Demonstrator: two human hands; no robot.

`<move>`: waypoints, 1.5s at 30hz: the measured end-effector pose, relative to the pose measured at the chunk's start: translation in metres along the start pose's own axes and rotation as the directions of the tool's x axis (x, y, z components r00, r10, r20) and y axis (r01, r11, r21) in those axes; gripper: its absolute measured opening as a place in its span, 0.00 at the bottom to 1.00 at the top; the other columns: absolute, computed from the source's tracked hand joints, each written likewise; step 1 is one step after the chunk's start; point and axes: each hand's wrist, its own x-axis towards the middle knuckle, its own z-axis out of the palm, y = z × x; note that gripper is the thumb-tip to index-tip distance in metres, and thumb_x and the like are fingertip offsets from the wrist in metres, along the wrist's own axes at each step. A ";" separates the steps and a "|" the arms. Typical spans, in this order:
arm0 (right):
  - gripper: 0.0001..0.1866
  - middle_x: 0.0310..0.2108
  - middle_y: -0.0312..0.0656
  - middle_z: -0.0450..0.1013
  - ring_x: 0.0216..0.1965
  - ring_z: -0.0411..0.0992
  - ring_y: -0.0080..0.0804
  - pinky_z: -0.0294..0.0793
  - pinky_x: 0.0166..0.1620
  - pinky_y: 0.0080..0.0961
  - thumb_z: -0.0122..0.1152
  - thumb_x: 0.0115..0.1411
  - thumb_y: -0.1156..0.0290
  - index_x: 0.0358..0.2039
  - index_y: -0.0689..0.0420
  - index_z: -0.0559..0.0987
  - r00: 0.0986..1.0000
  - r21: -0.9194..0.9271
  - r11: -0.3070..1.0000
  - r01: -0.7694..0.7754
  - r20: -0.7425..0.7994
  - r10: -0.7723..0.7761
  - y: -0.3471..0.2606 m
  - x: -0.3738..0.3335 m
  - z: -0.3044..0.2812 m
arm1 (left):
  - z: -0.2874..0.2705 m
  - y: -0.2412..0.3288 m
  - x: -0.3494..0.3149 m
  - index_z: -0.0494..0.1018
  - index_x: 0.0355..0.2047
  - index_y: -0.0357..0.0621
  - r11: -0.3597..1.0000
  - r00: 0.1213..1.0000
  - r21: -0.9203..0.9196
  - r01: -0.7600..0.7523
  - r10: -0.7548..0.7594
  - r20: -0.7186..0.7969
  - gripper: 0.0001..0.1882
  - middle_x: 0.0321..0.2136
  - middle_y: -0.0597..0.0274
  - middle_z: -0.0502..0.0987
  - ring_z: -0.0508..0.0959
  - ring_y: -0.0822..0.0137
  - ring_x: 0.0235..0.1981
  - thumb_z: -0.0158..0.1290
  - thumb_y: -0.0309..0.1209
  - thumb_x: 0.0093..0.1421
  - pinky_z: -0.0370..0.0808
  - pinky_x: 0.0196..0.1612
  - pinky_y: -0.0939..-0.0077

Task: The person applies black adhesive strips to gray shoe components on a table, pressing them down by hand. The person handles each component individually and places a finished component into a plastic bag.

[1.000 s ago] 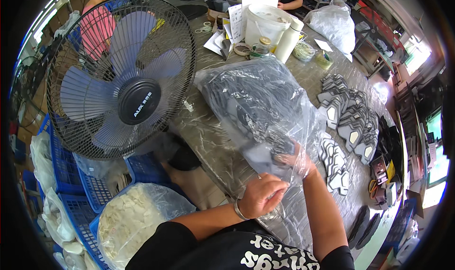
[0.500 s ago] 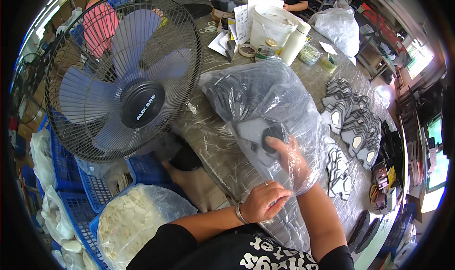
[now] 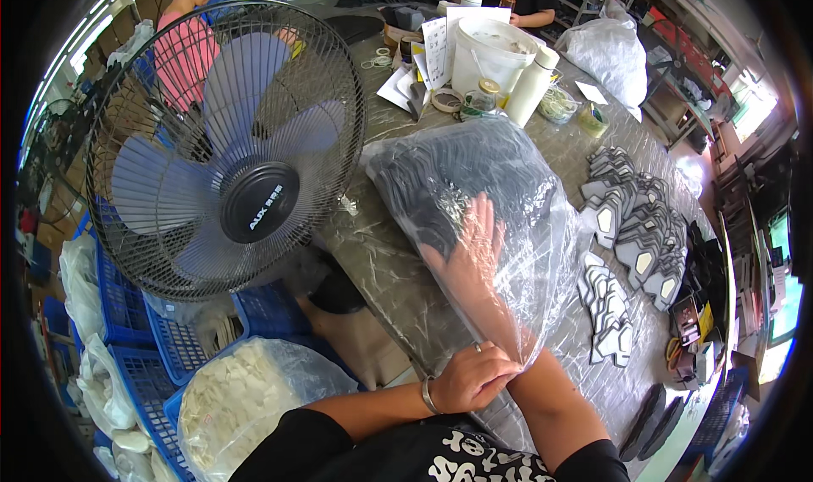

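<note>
One clear bag (image 3: 508, 203) of dark cut pieces lies on the tabletop (image 3: 381, 270), near the fan (image 3: 224, 152). Left hand (image 3: 474, 379), grip clamped on the bag's mouth, pins it open at the edge. Right hand (image 3: 470, 253) is sleeved inside to the forearm, fingers spread flat, gripping nothing.

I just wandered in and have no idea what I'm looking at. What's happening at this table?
A person is working with a large clear plastic bag full of dark flat pieces, lying on the table. Their right hand is pushed deep inside the bag, fingers spread, while their left hand grips the bag's open mouth near the table edge. To the right lie rows of grey and white cut pieces. A standing fan sits to the left, and a white bucket stands farther back.
</note>
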 end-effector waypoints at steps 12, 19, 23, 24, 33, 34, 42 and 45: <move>0.57 0.69 0.55 0.52 0.73 0.42 0.48 0.35 0.71 0.56 0.62 0.52 0.35 0.66 0.70 0.55 0.977 -0.113 0.988 0.102 0.196 -0.079 0.015 0.022 -0.018 | -0.007 0.003 0.006 0.75 0.40 0.40 0.998 0.990 -0.016 0.056 -0.053 0.128 0.13 0.30 0.56 0.78 0.78 0.55 0.30 0.59 0.18 0.54 0.75 0.35 0.66; 0.59 0.70 0.63 0.45 0.73 0.37 0.55 0.36 0.71 0.55 0.66 0.49 0.36 0.64 0.75 0.58 0.969 -0.089 0.986 0.143 0.215 -0.121 0.028 0.018 -0.023 | -0.003 0.003 0.018 0.76 0.38 0.40 0.988 0.992 0.146 -0.040 0.022 0.128 0.13 0.28 0.56 0.78 0.79 0.58 0.28 0.60 0.17 0.51 0.75 0.32 0.69; 0.57 0.70 0.58 0.47 0.73 0.42 0.51 0.41 0.71 0.53 0.68 0.49 0.43 0.67 0.69 0.54 0.975 0.169 0.964 0.204 0.054 -0.215 0.024 0.010 -0.016 | -0.013 0.002 0.017 0.76 0.39 0.39 0.968 0.996 0.249 -0.010 -0.014 0.093 0.13 0.26 0.56 0.78 0.77 0.58 0.25 0.59 0.18 0.51 0.74 0.31 0.68; 0.53 0.71 0.56 0.48 0.73 0.43 0.50 0.43 0.71 0.51 0.67 0.52 0.46 0.67 0.68 0.55 0.967 0.195 0.949 0.248 0.017 -0.256 0.034 -0.002 -0.020 | -0.015 -0.001 0.017 0.75 0.39 0.38 0.972 0.995 0.233 -0.011 -0.013 0.104 0.13 0.27 0.55 0.77 0.77 0.58 0.26 0.59 0.18 0.52 0.74 0.31 0.68; 0.09 0.48 0.47 0.77 0.52 0.72 0.47 0.68 0.56 0.42 0.71 0.53 0.66 0.25 0.57 0.80 0.968 0.187 0.972 -0.145 -0.177 0.179 0.159 -0.207 -0.145 | 0.001 0.021 0.000 0.67 0.51 0.34 0.792 0.787 0.109 -0.601 0.562 0.255 0.24 0.43 0.50 0.73 0.73 0.50 0.43 0.56 0.26 0.52 0.71 0.47 0.53; 0.13 0.52 0.50 0.74 0.54 0.71 0.50 0.67 0.57 0.43 0.72 0.52 0.62 0.29 0.58 0.81 0.914 0.031 0.949 -0.314 -0.260 0.311 0.167 -0.221 -0.158 | 0.013 0.025 0.006 0.70 0.49 0.39 0.845 0.792 0.034 -0.534 0.486 0.371 0.22 0.46 0.54 0.74 0.73 0.52 0.47 0.57 0.28 0.53 0.71 0.51 0.55; 0.69 0.71 0.61 0.44 0.72 0.42 0.58 0.45 0.69 0.57 0.73 0.38 0.34 0.71 0.59 0.48 0.617 -0.161 0.606 -0.779 -0.028 0.786 0.229 -0.207 -0.196 | 0.202 -0.115 0.090 0.61 0.64 0.37 0.868 0.927 0.466 -0.174 -0.016 0.376 0.36 0.63 0.40 0.62 0.61 0.41 0.64 0.55 0.44 0.60 0.56 0.65 0.49; 0.68 0.70 0.59 0.46 0.72 0.43 0.56 0.44 0.69 0.59 0.74 0.37 0.36 0.70 0.58 0.50 0.633 -0.219 0.635 -0.741 0.086 0.769 0.229 -0.199 -0.190 | 0.213 -0.171 0.133 0.60 0.66 0.44 0.679 0.919 0.727 -0.098 -0.218 0.328 0.39 0.65 0.40 0.59 0.58 0.39 0.66 0.51 0.54 0.60 0.53 0.65 0.43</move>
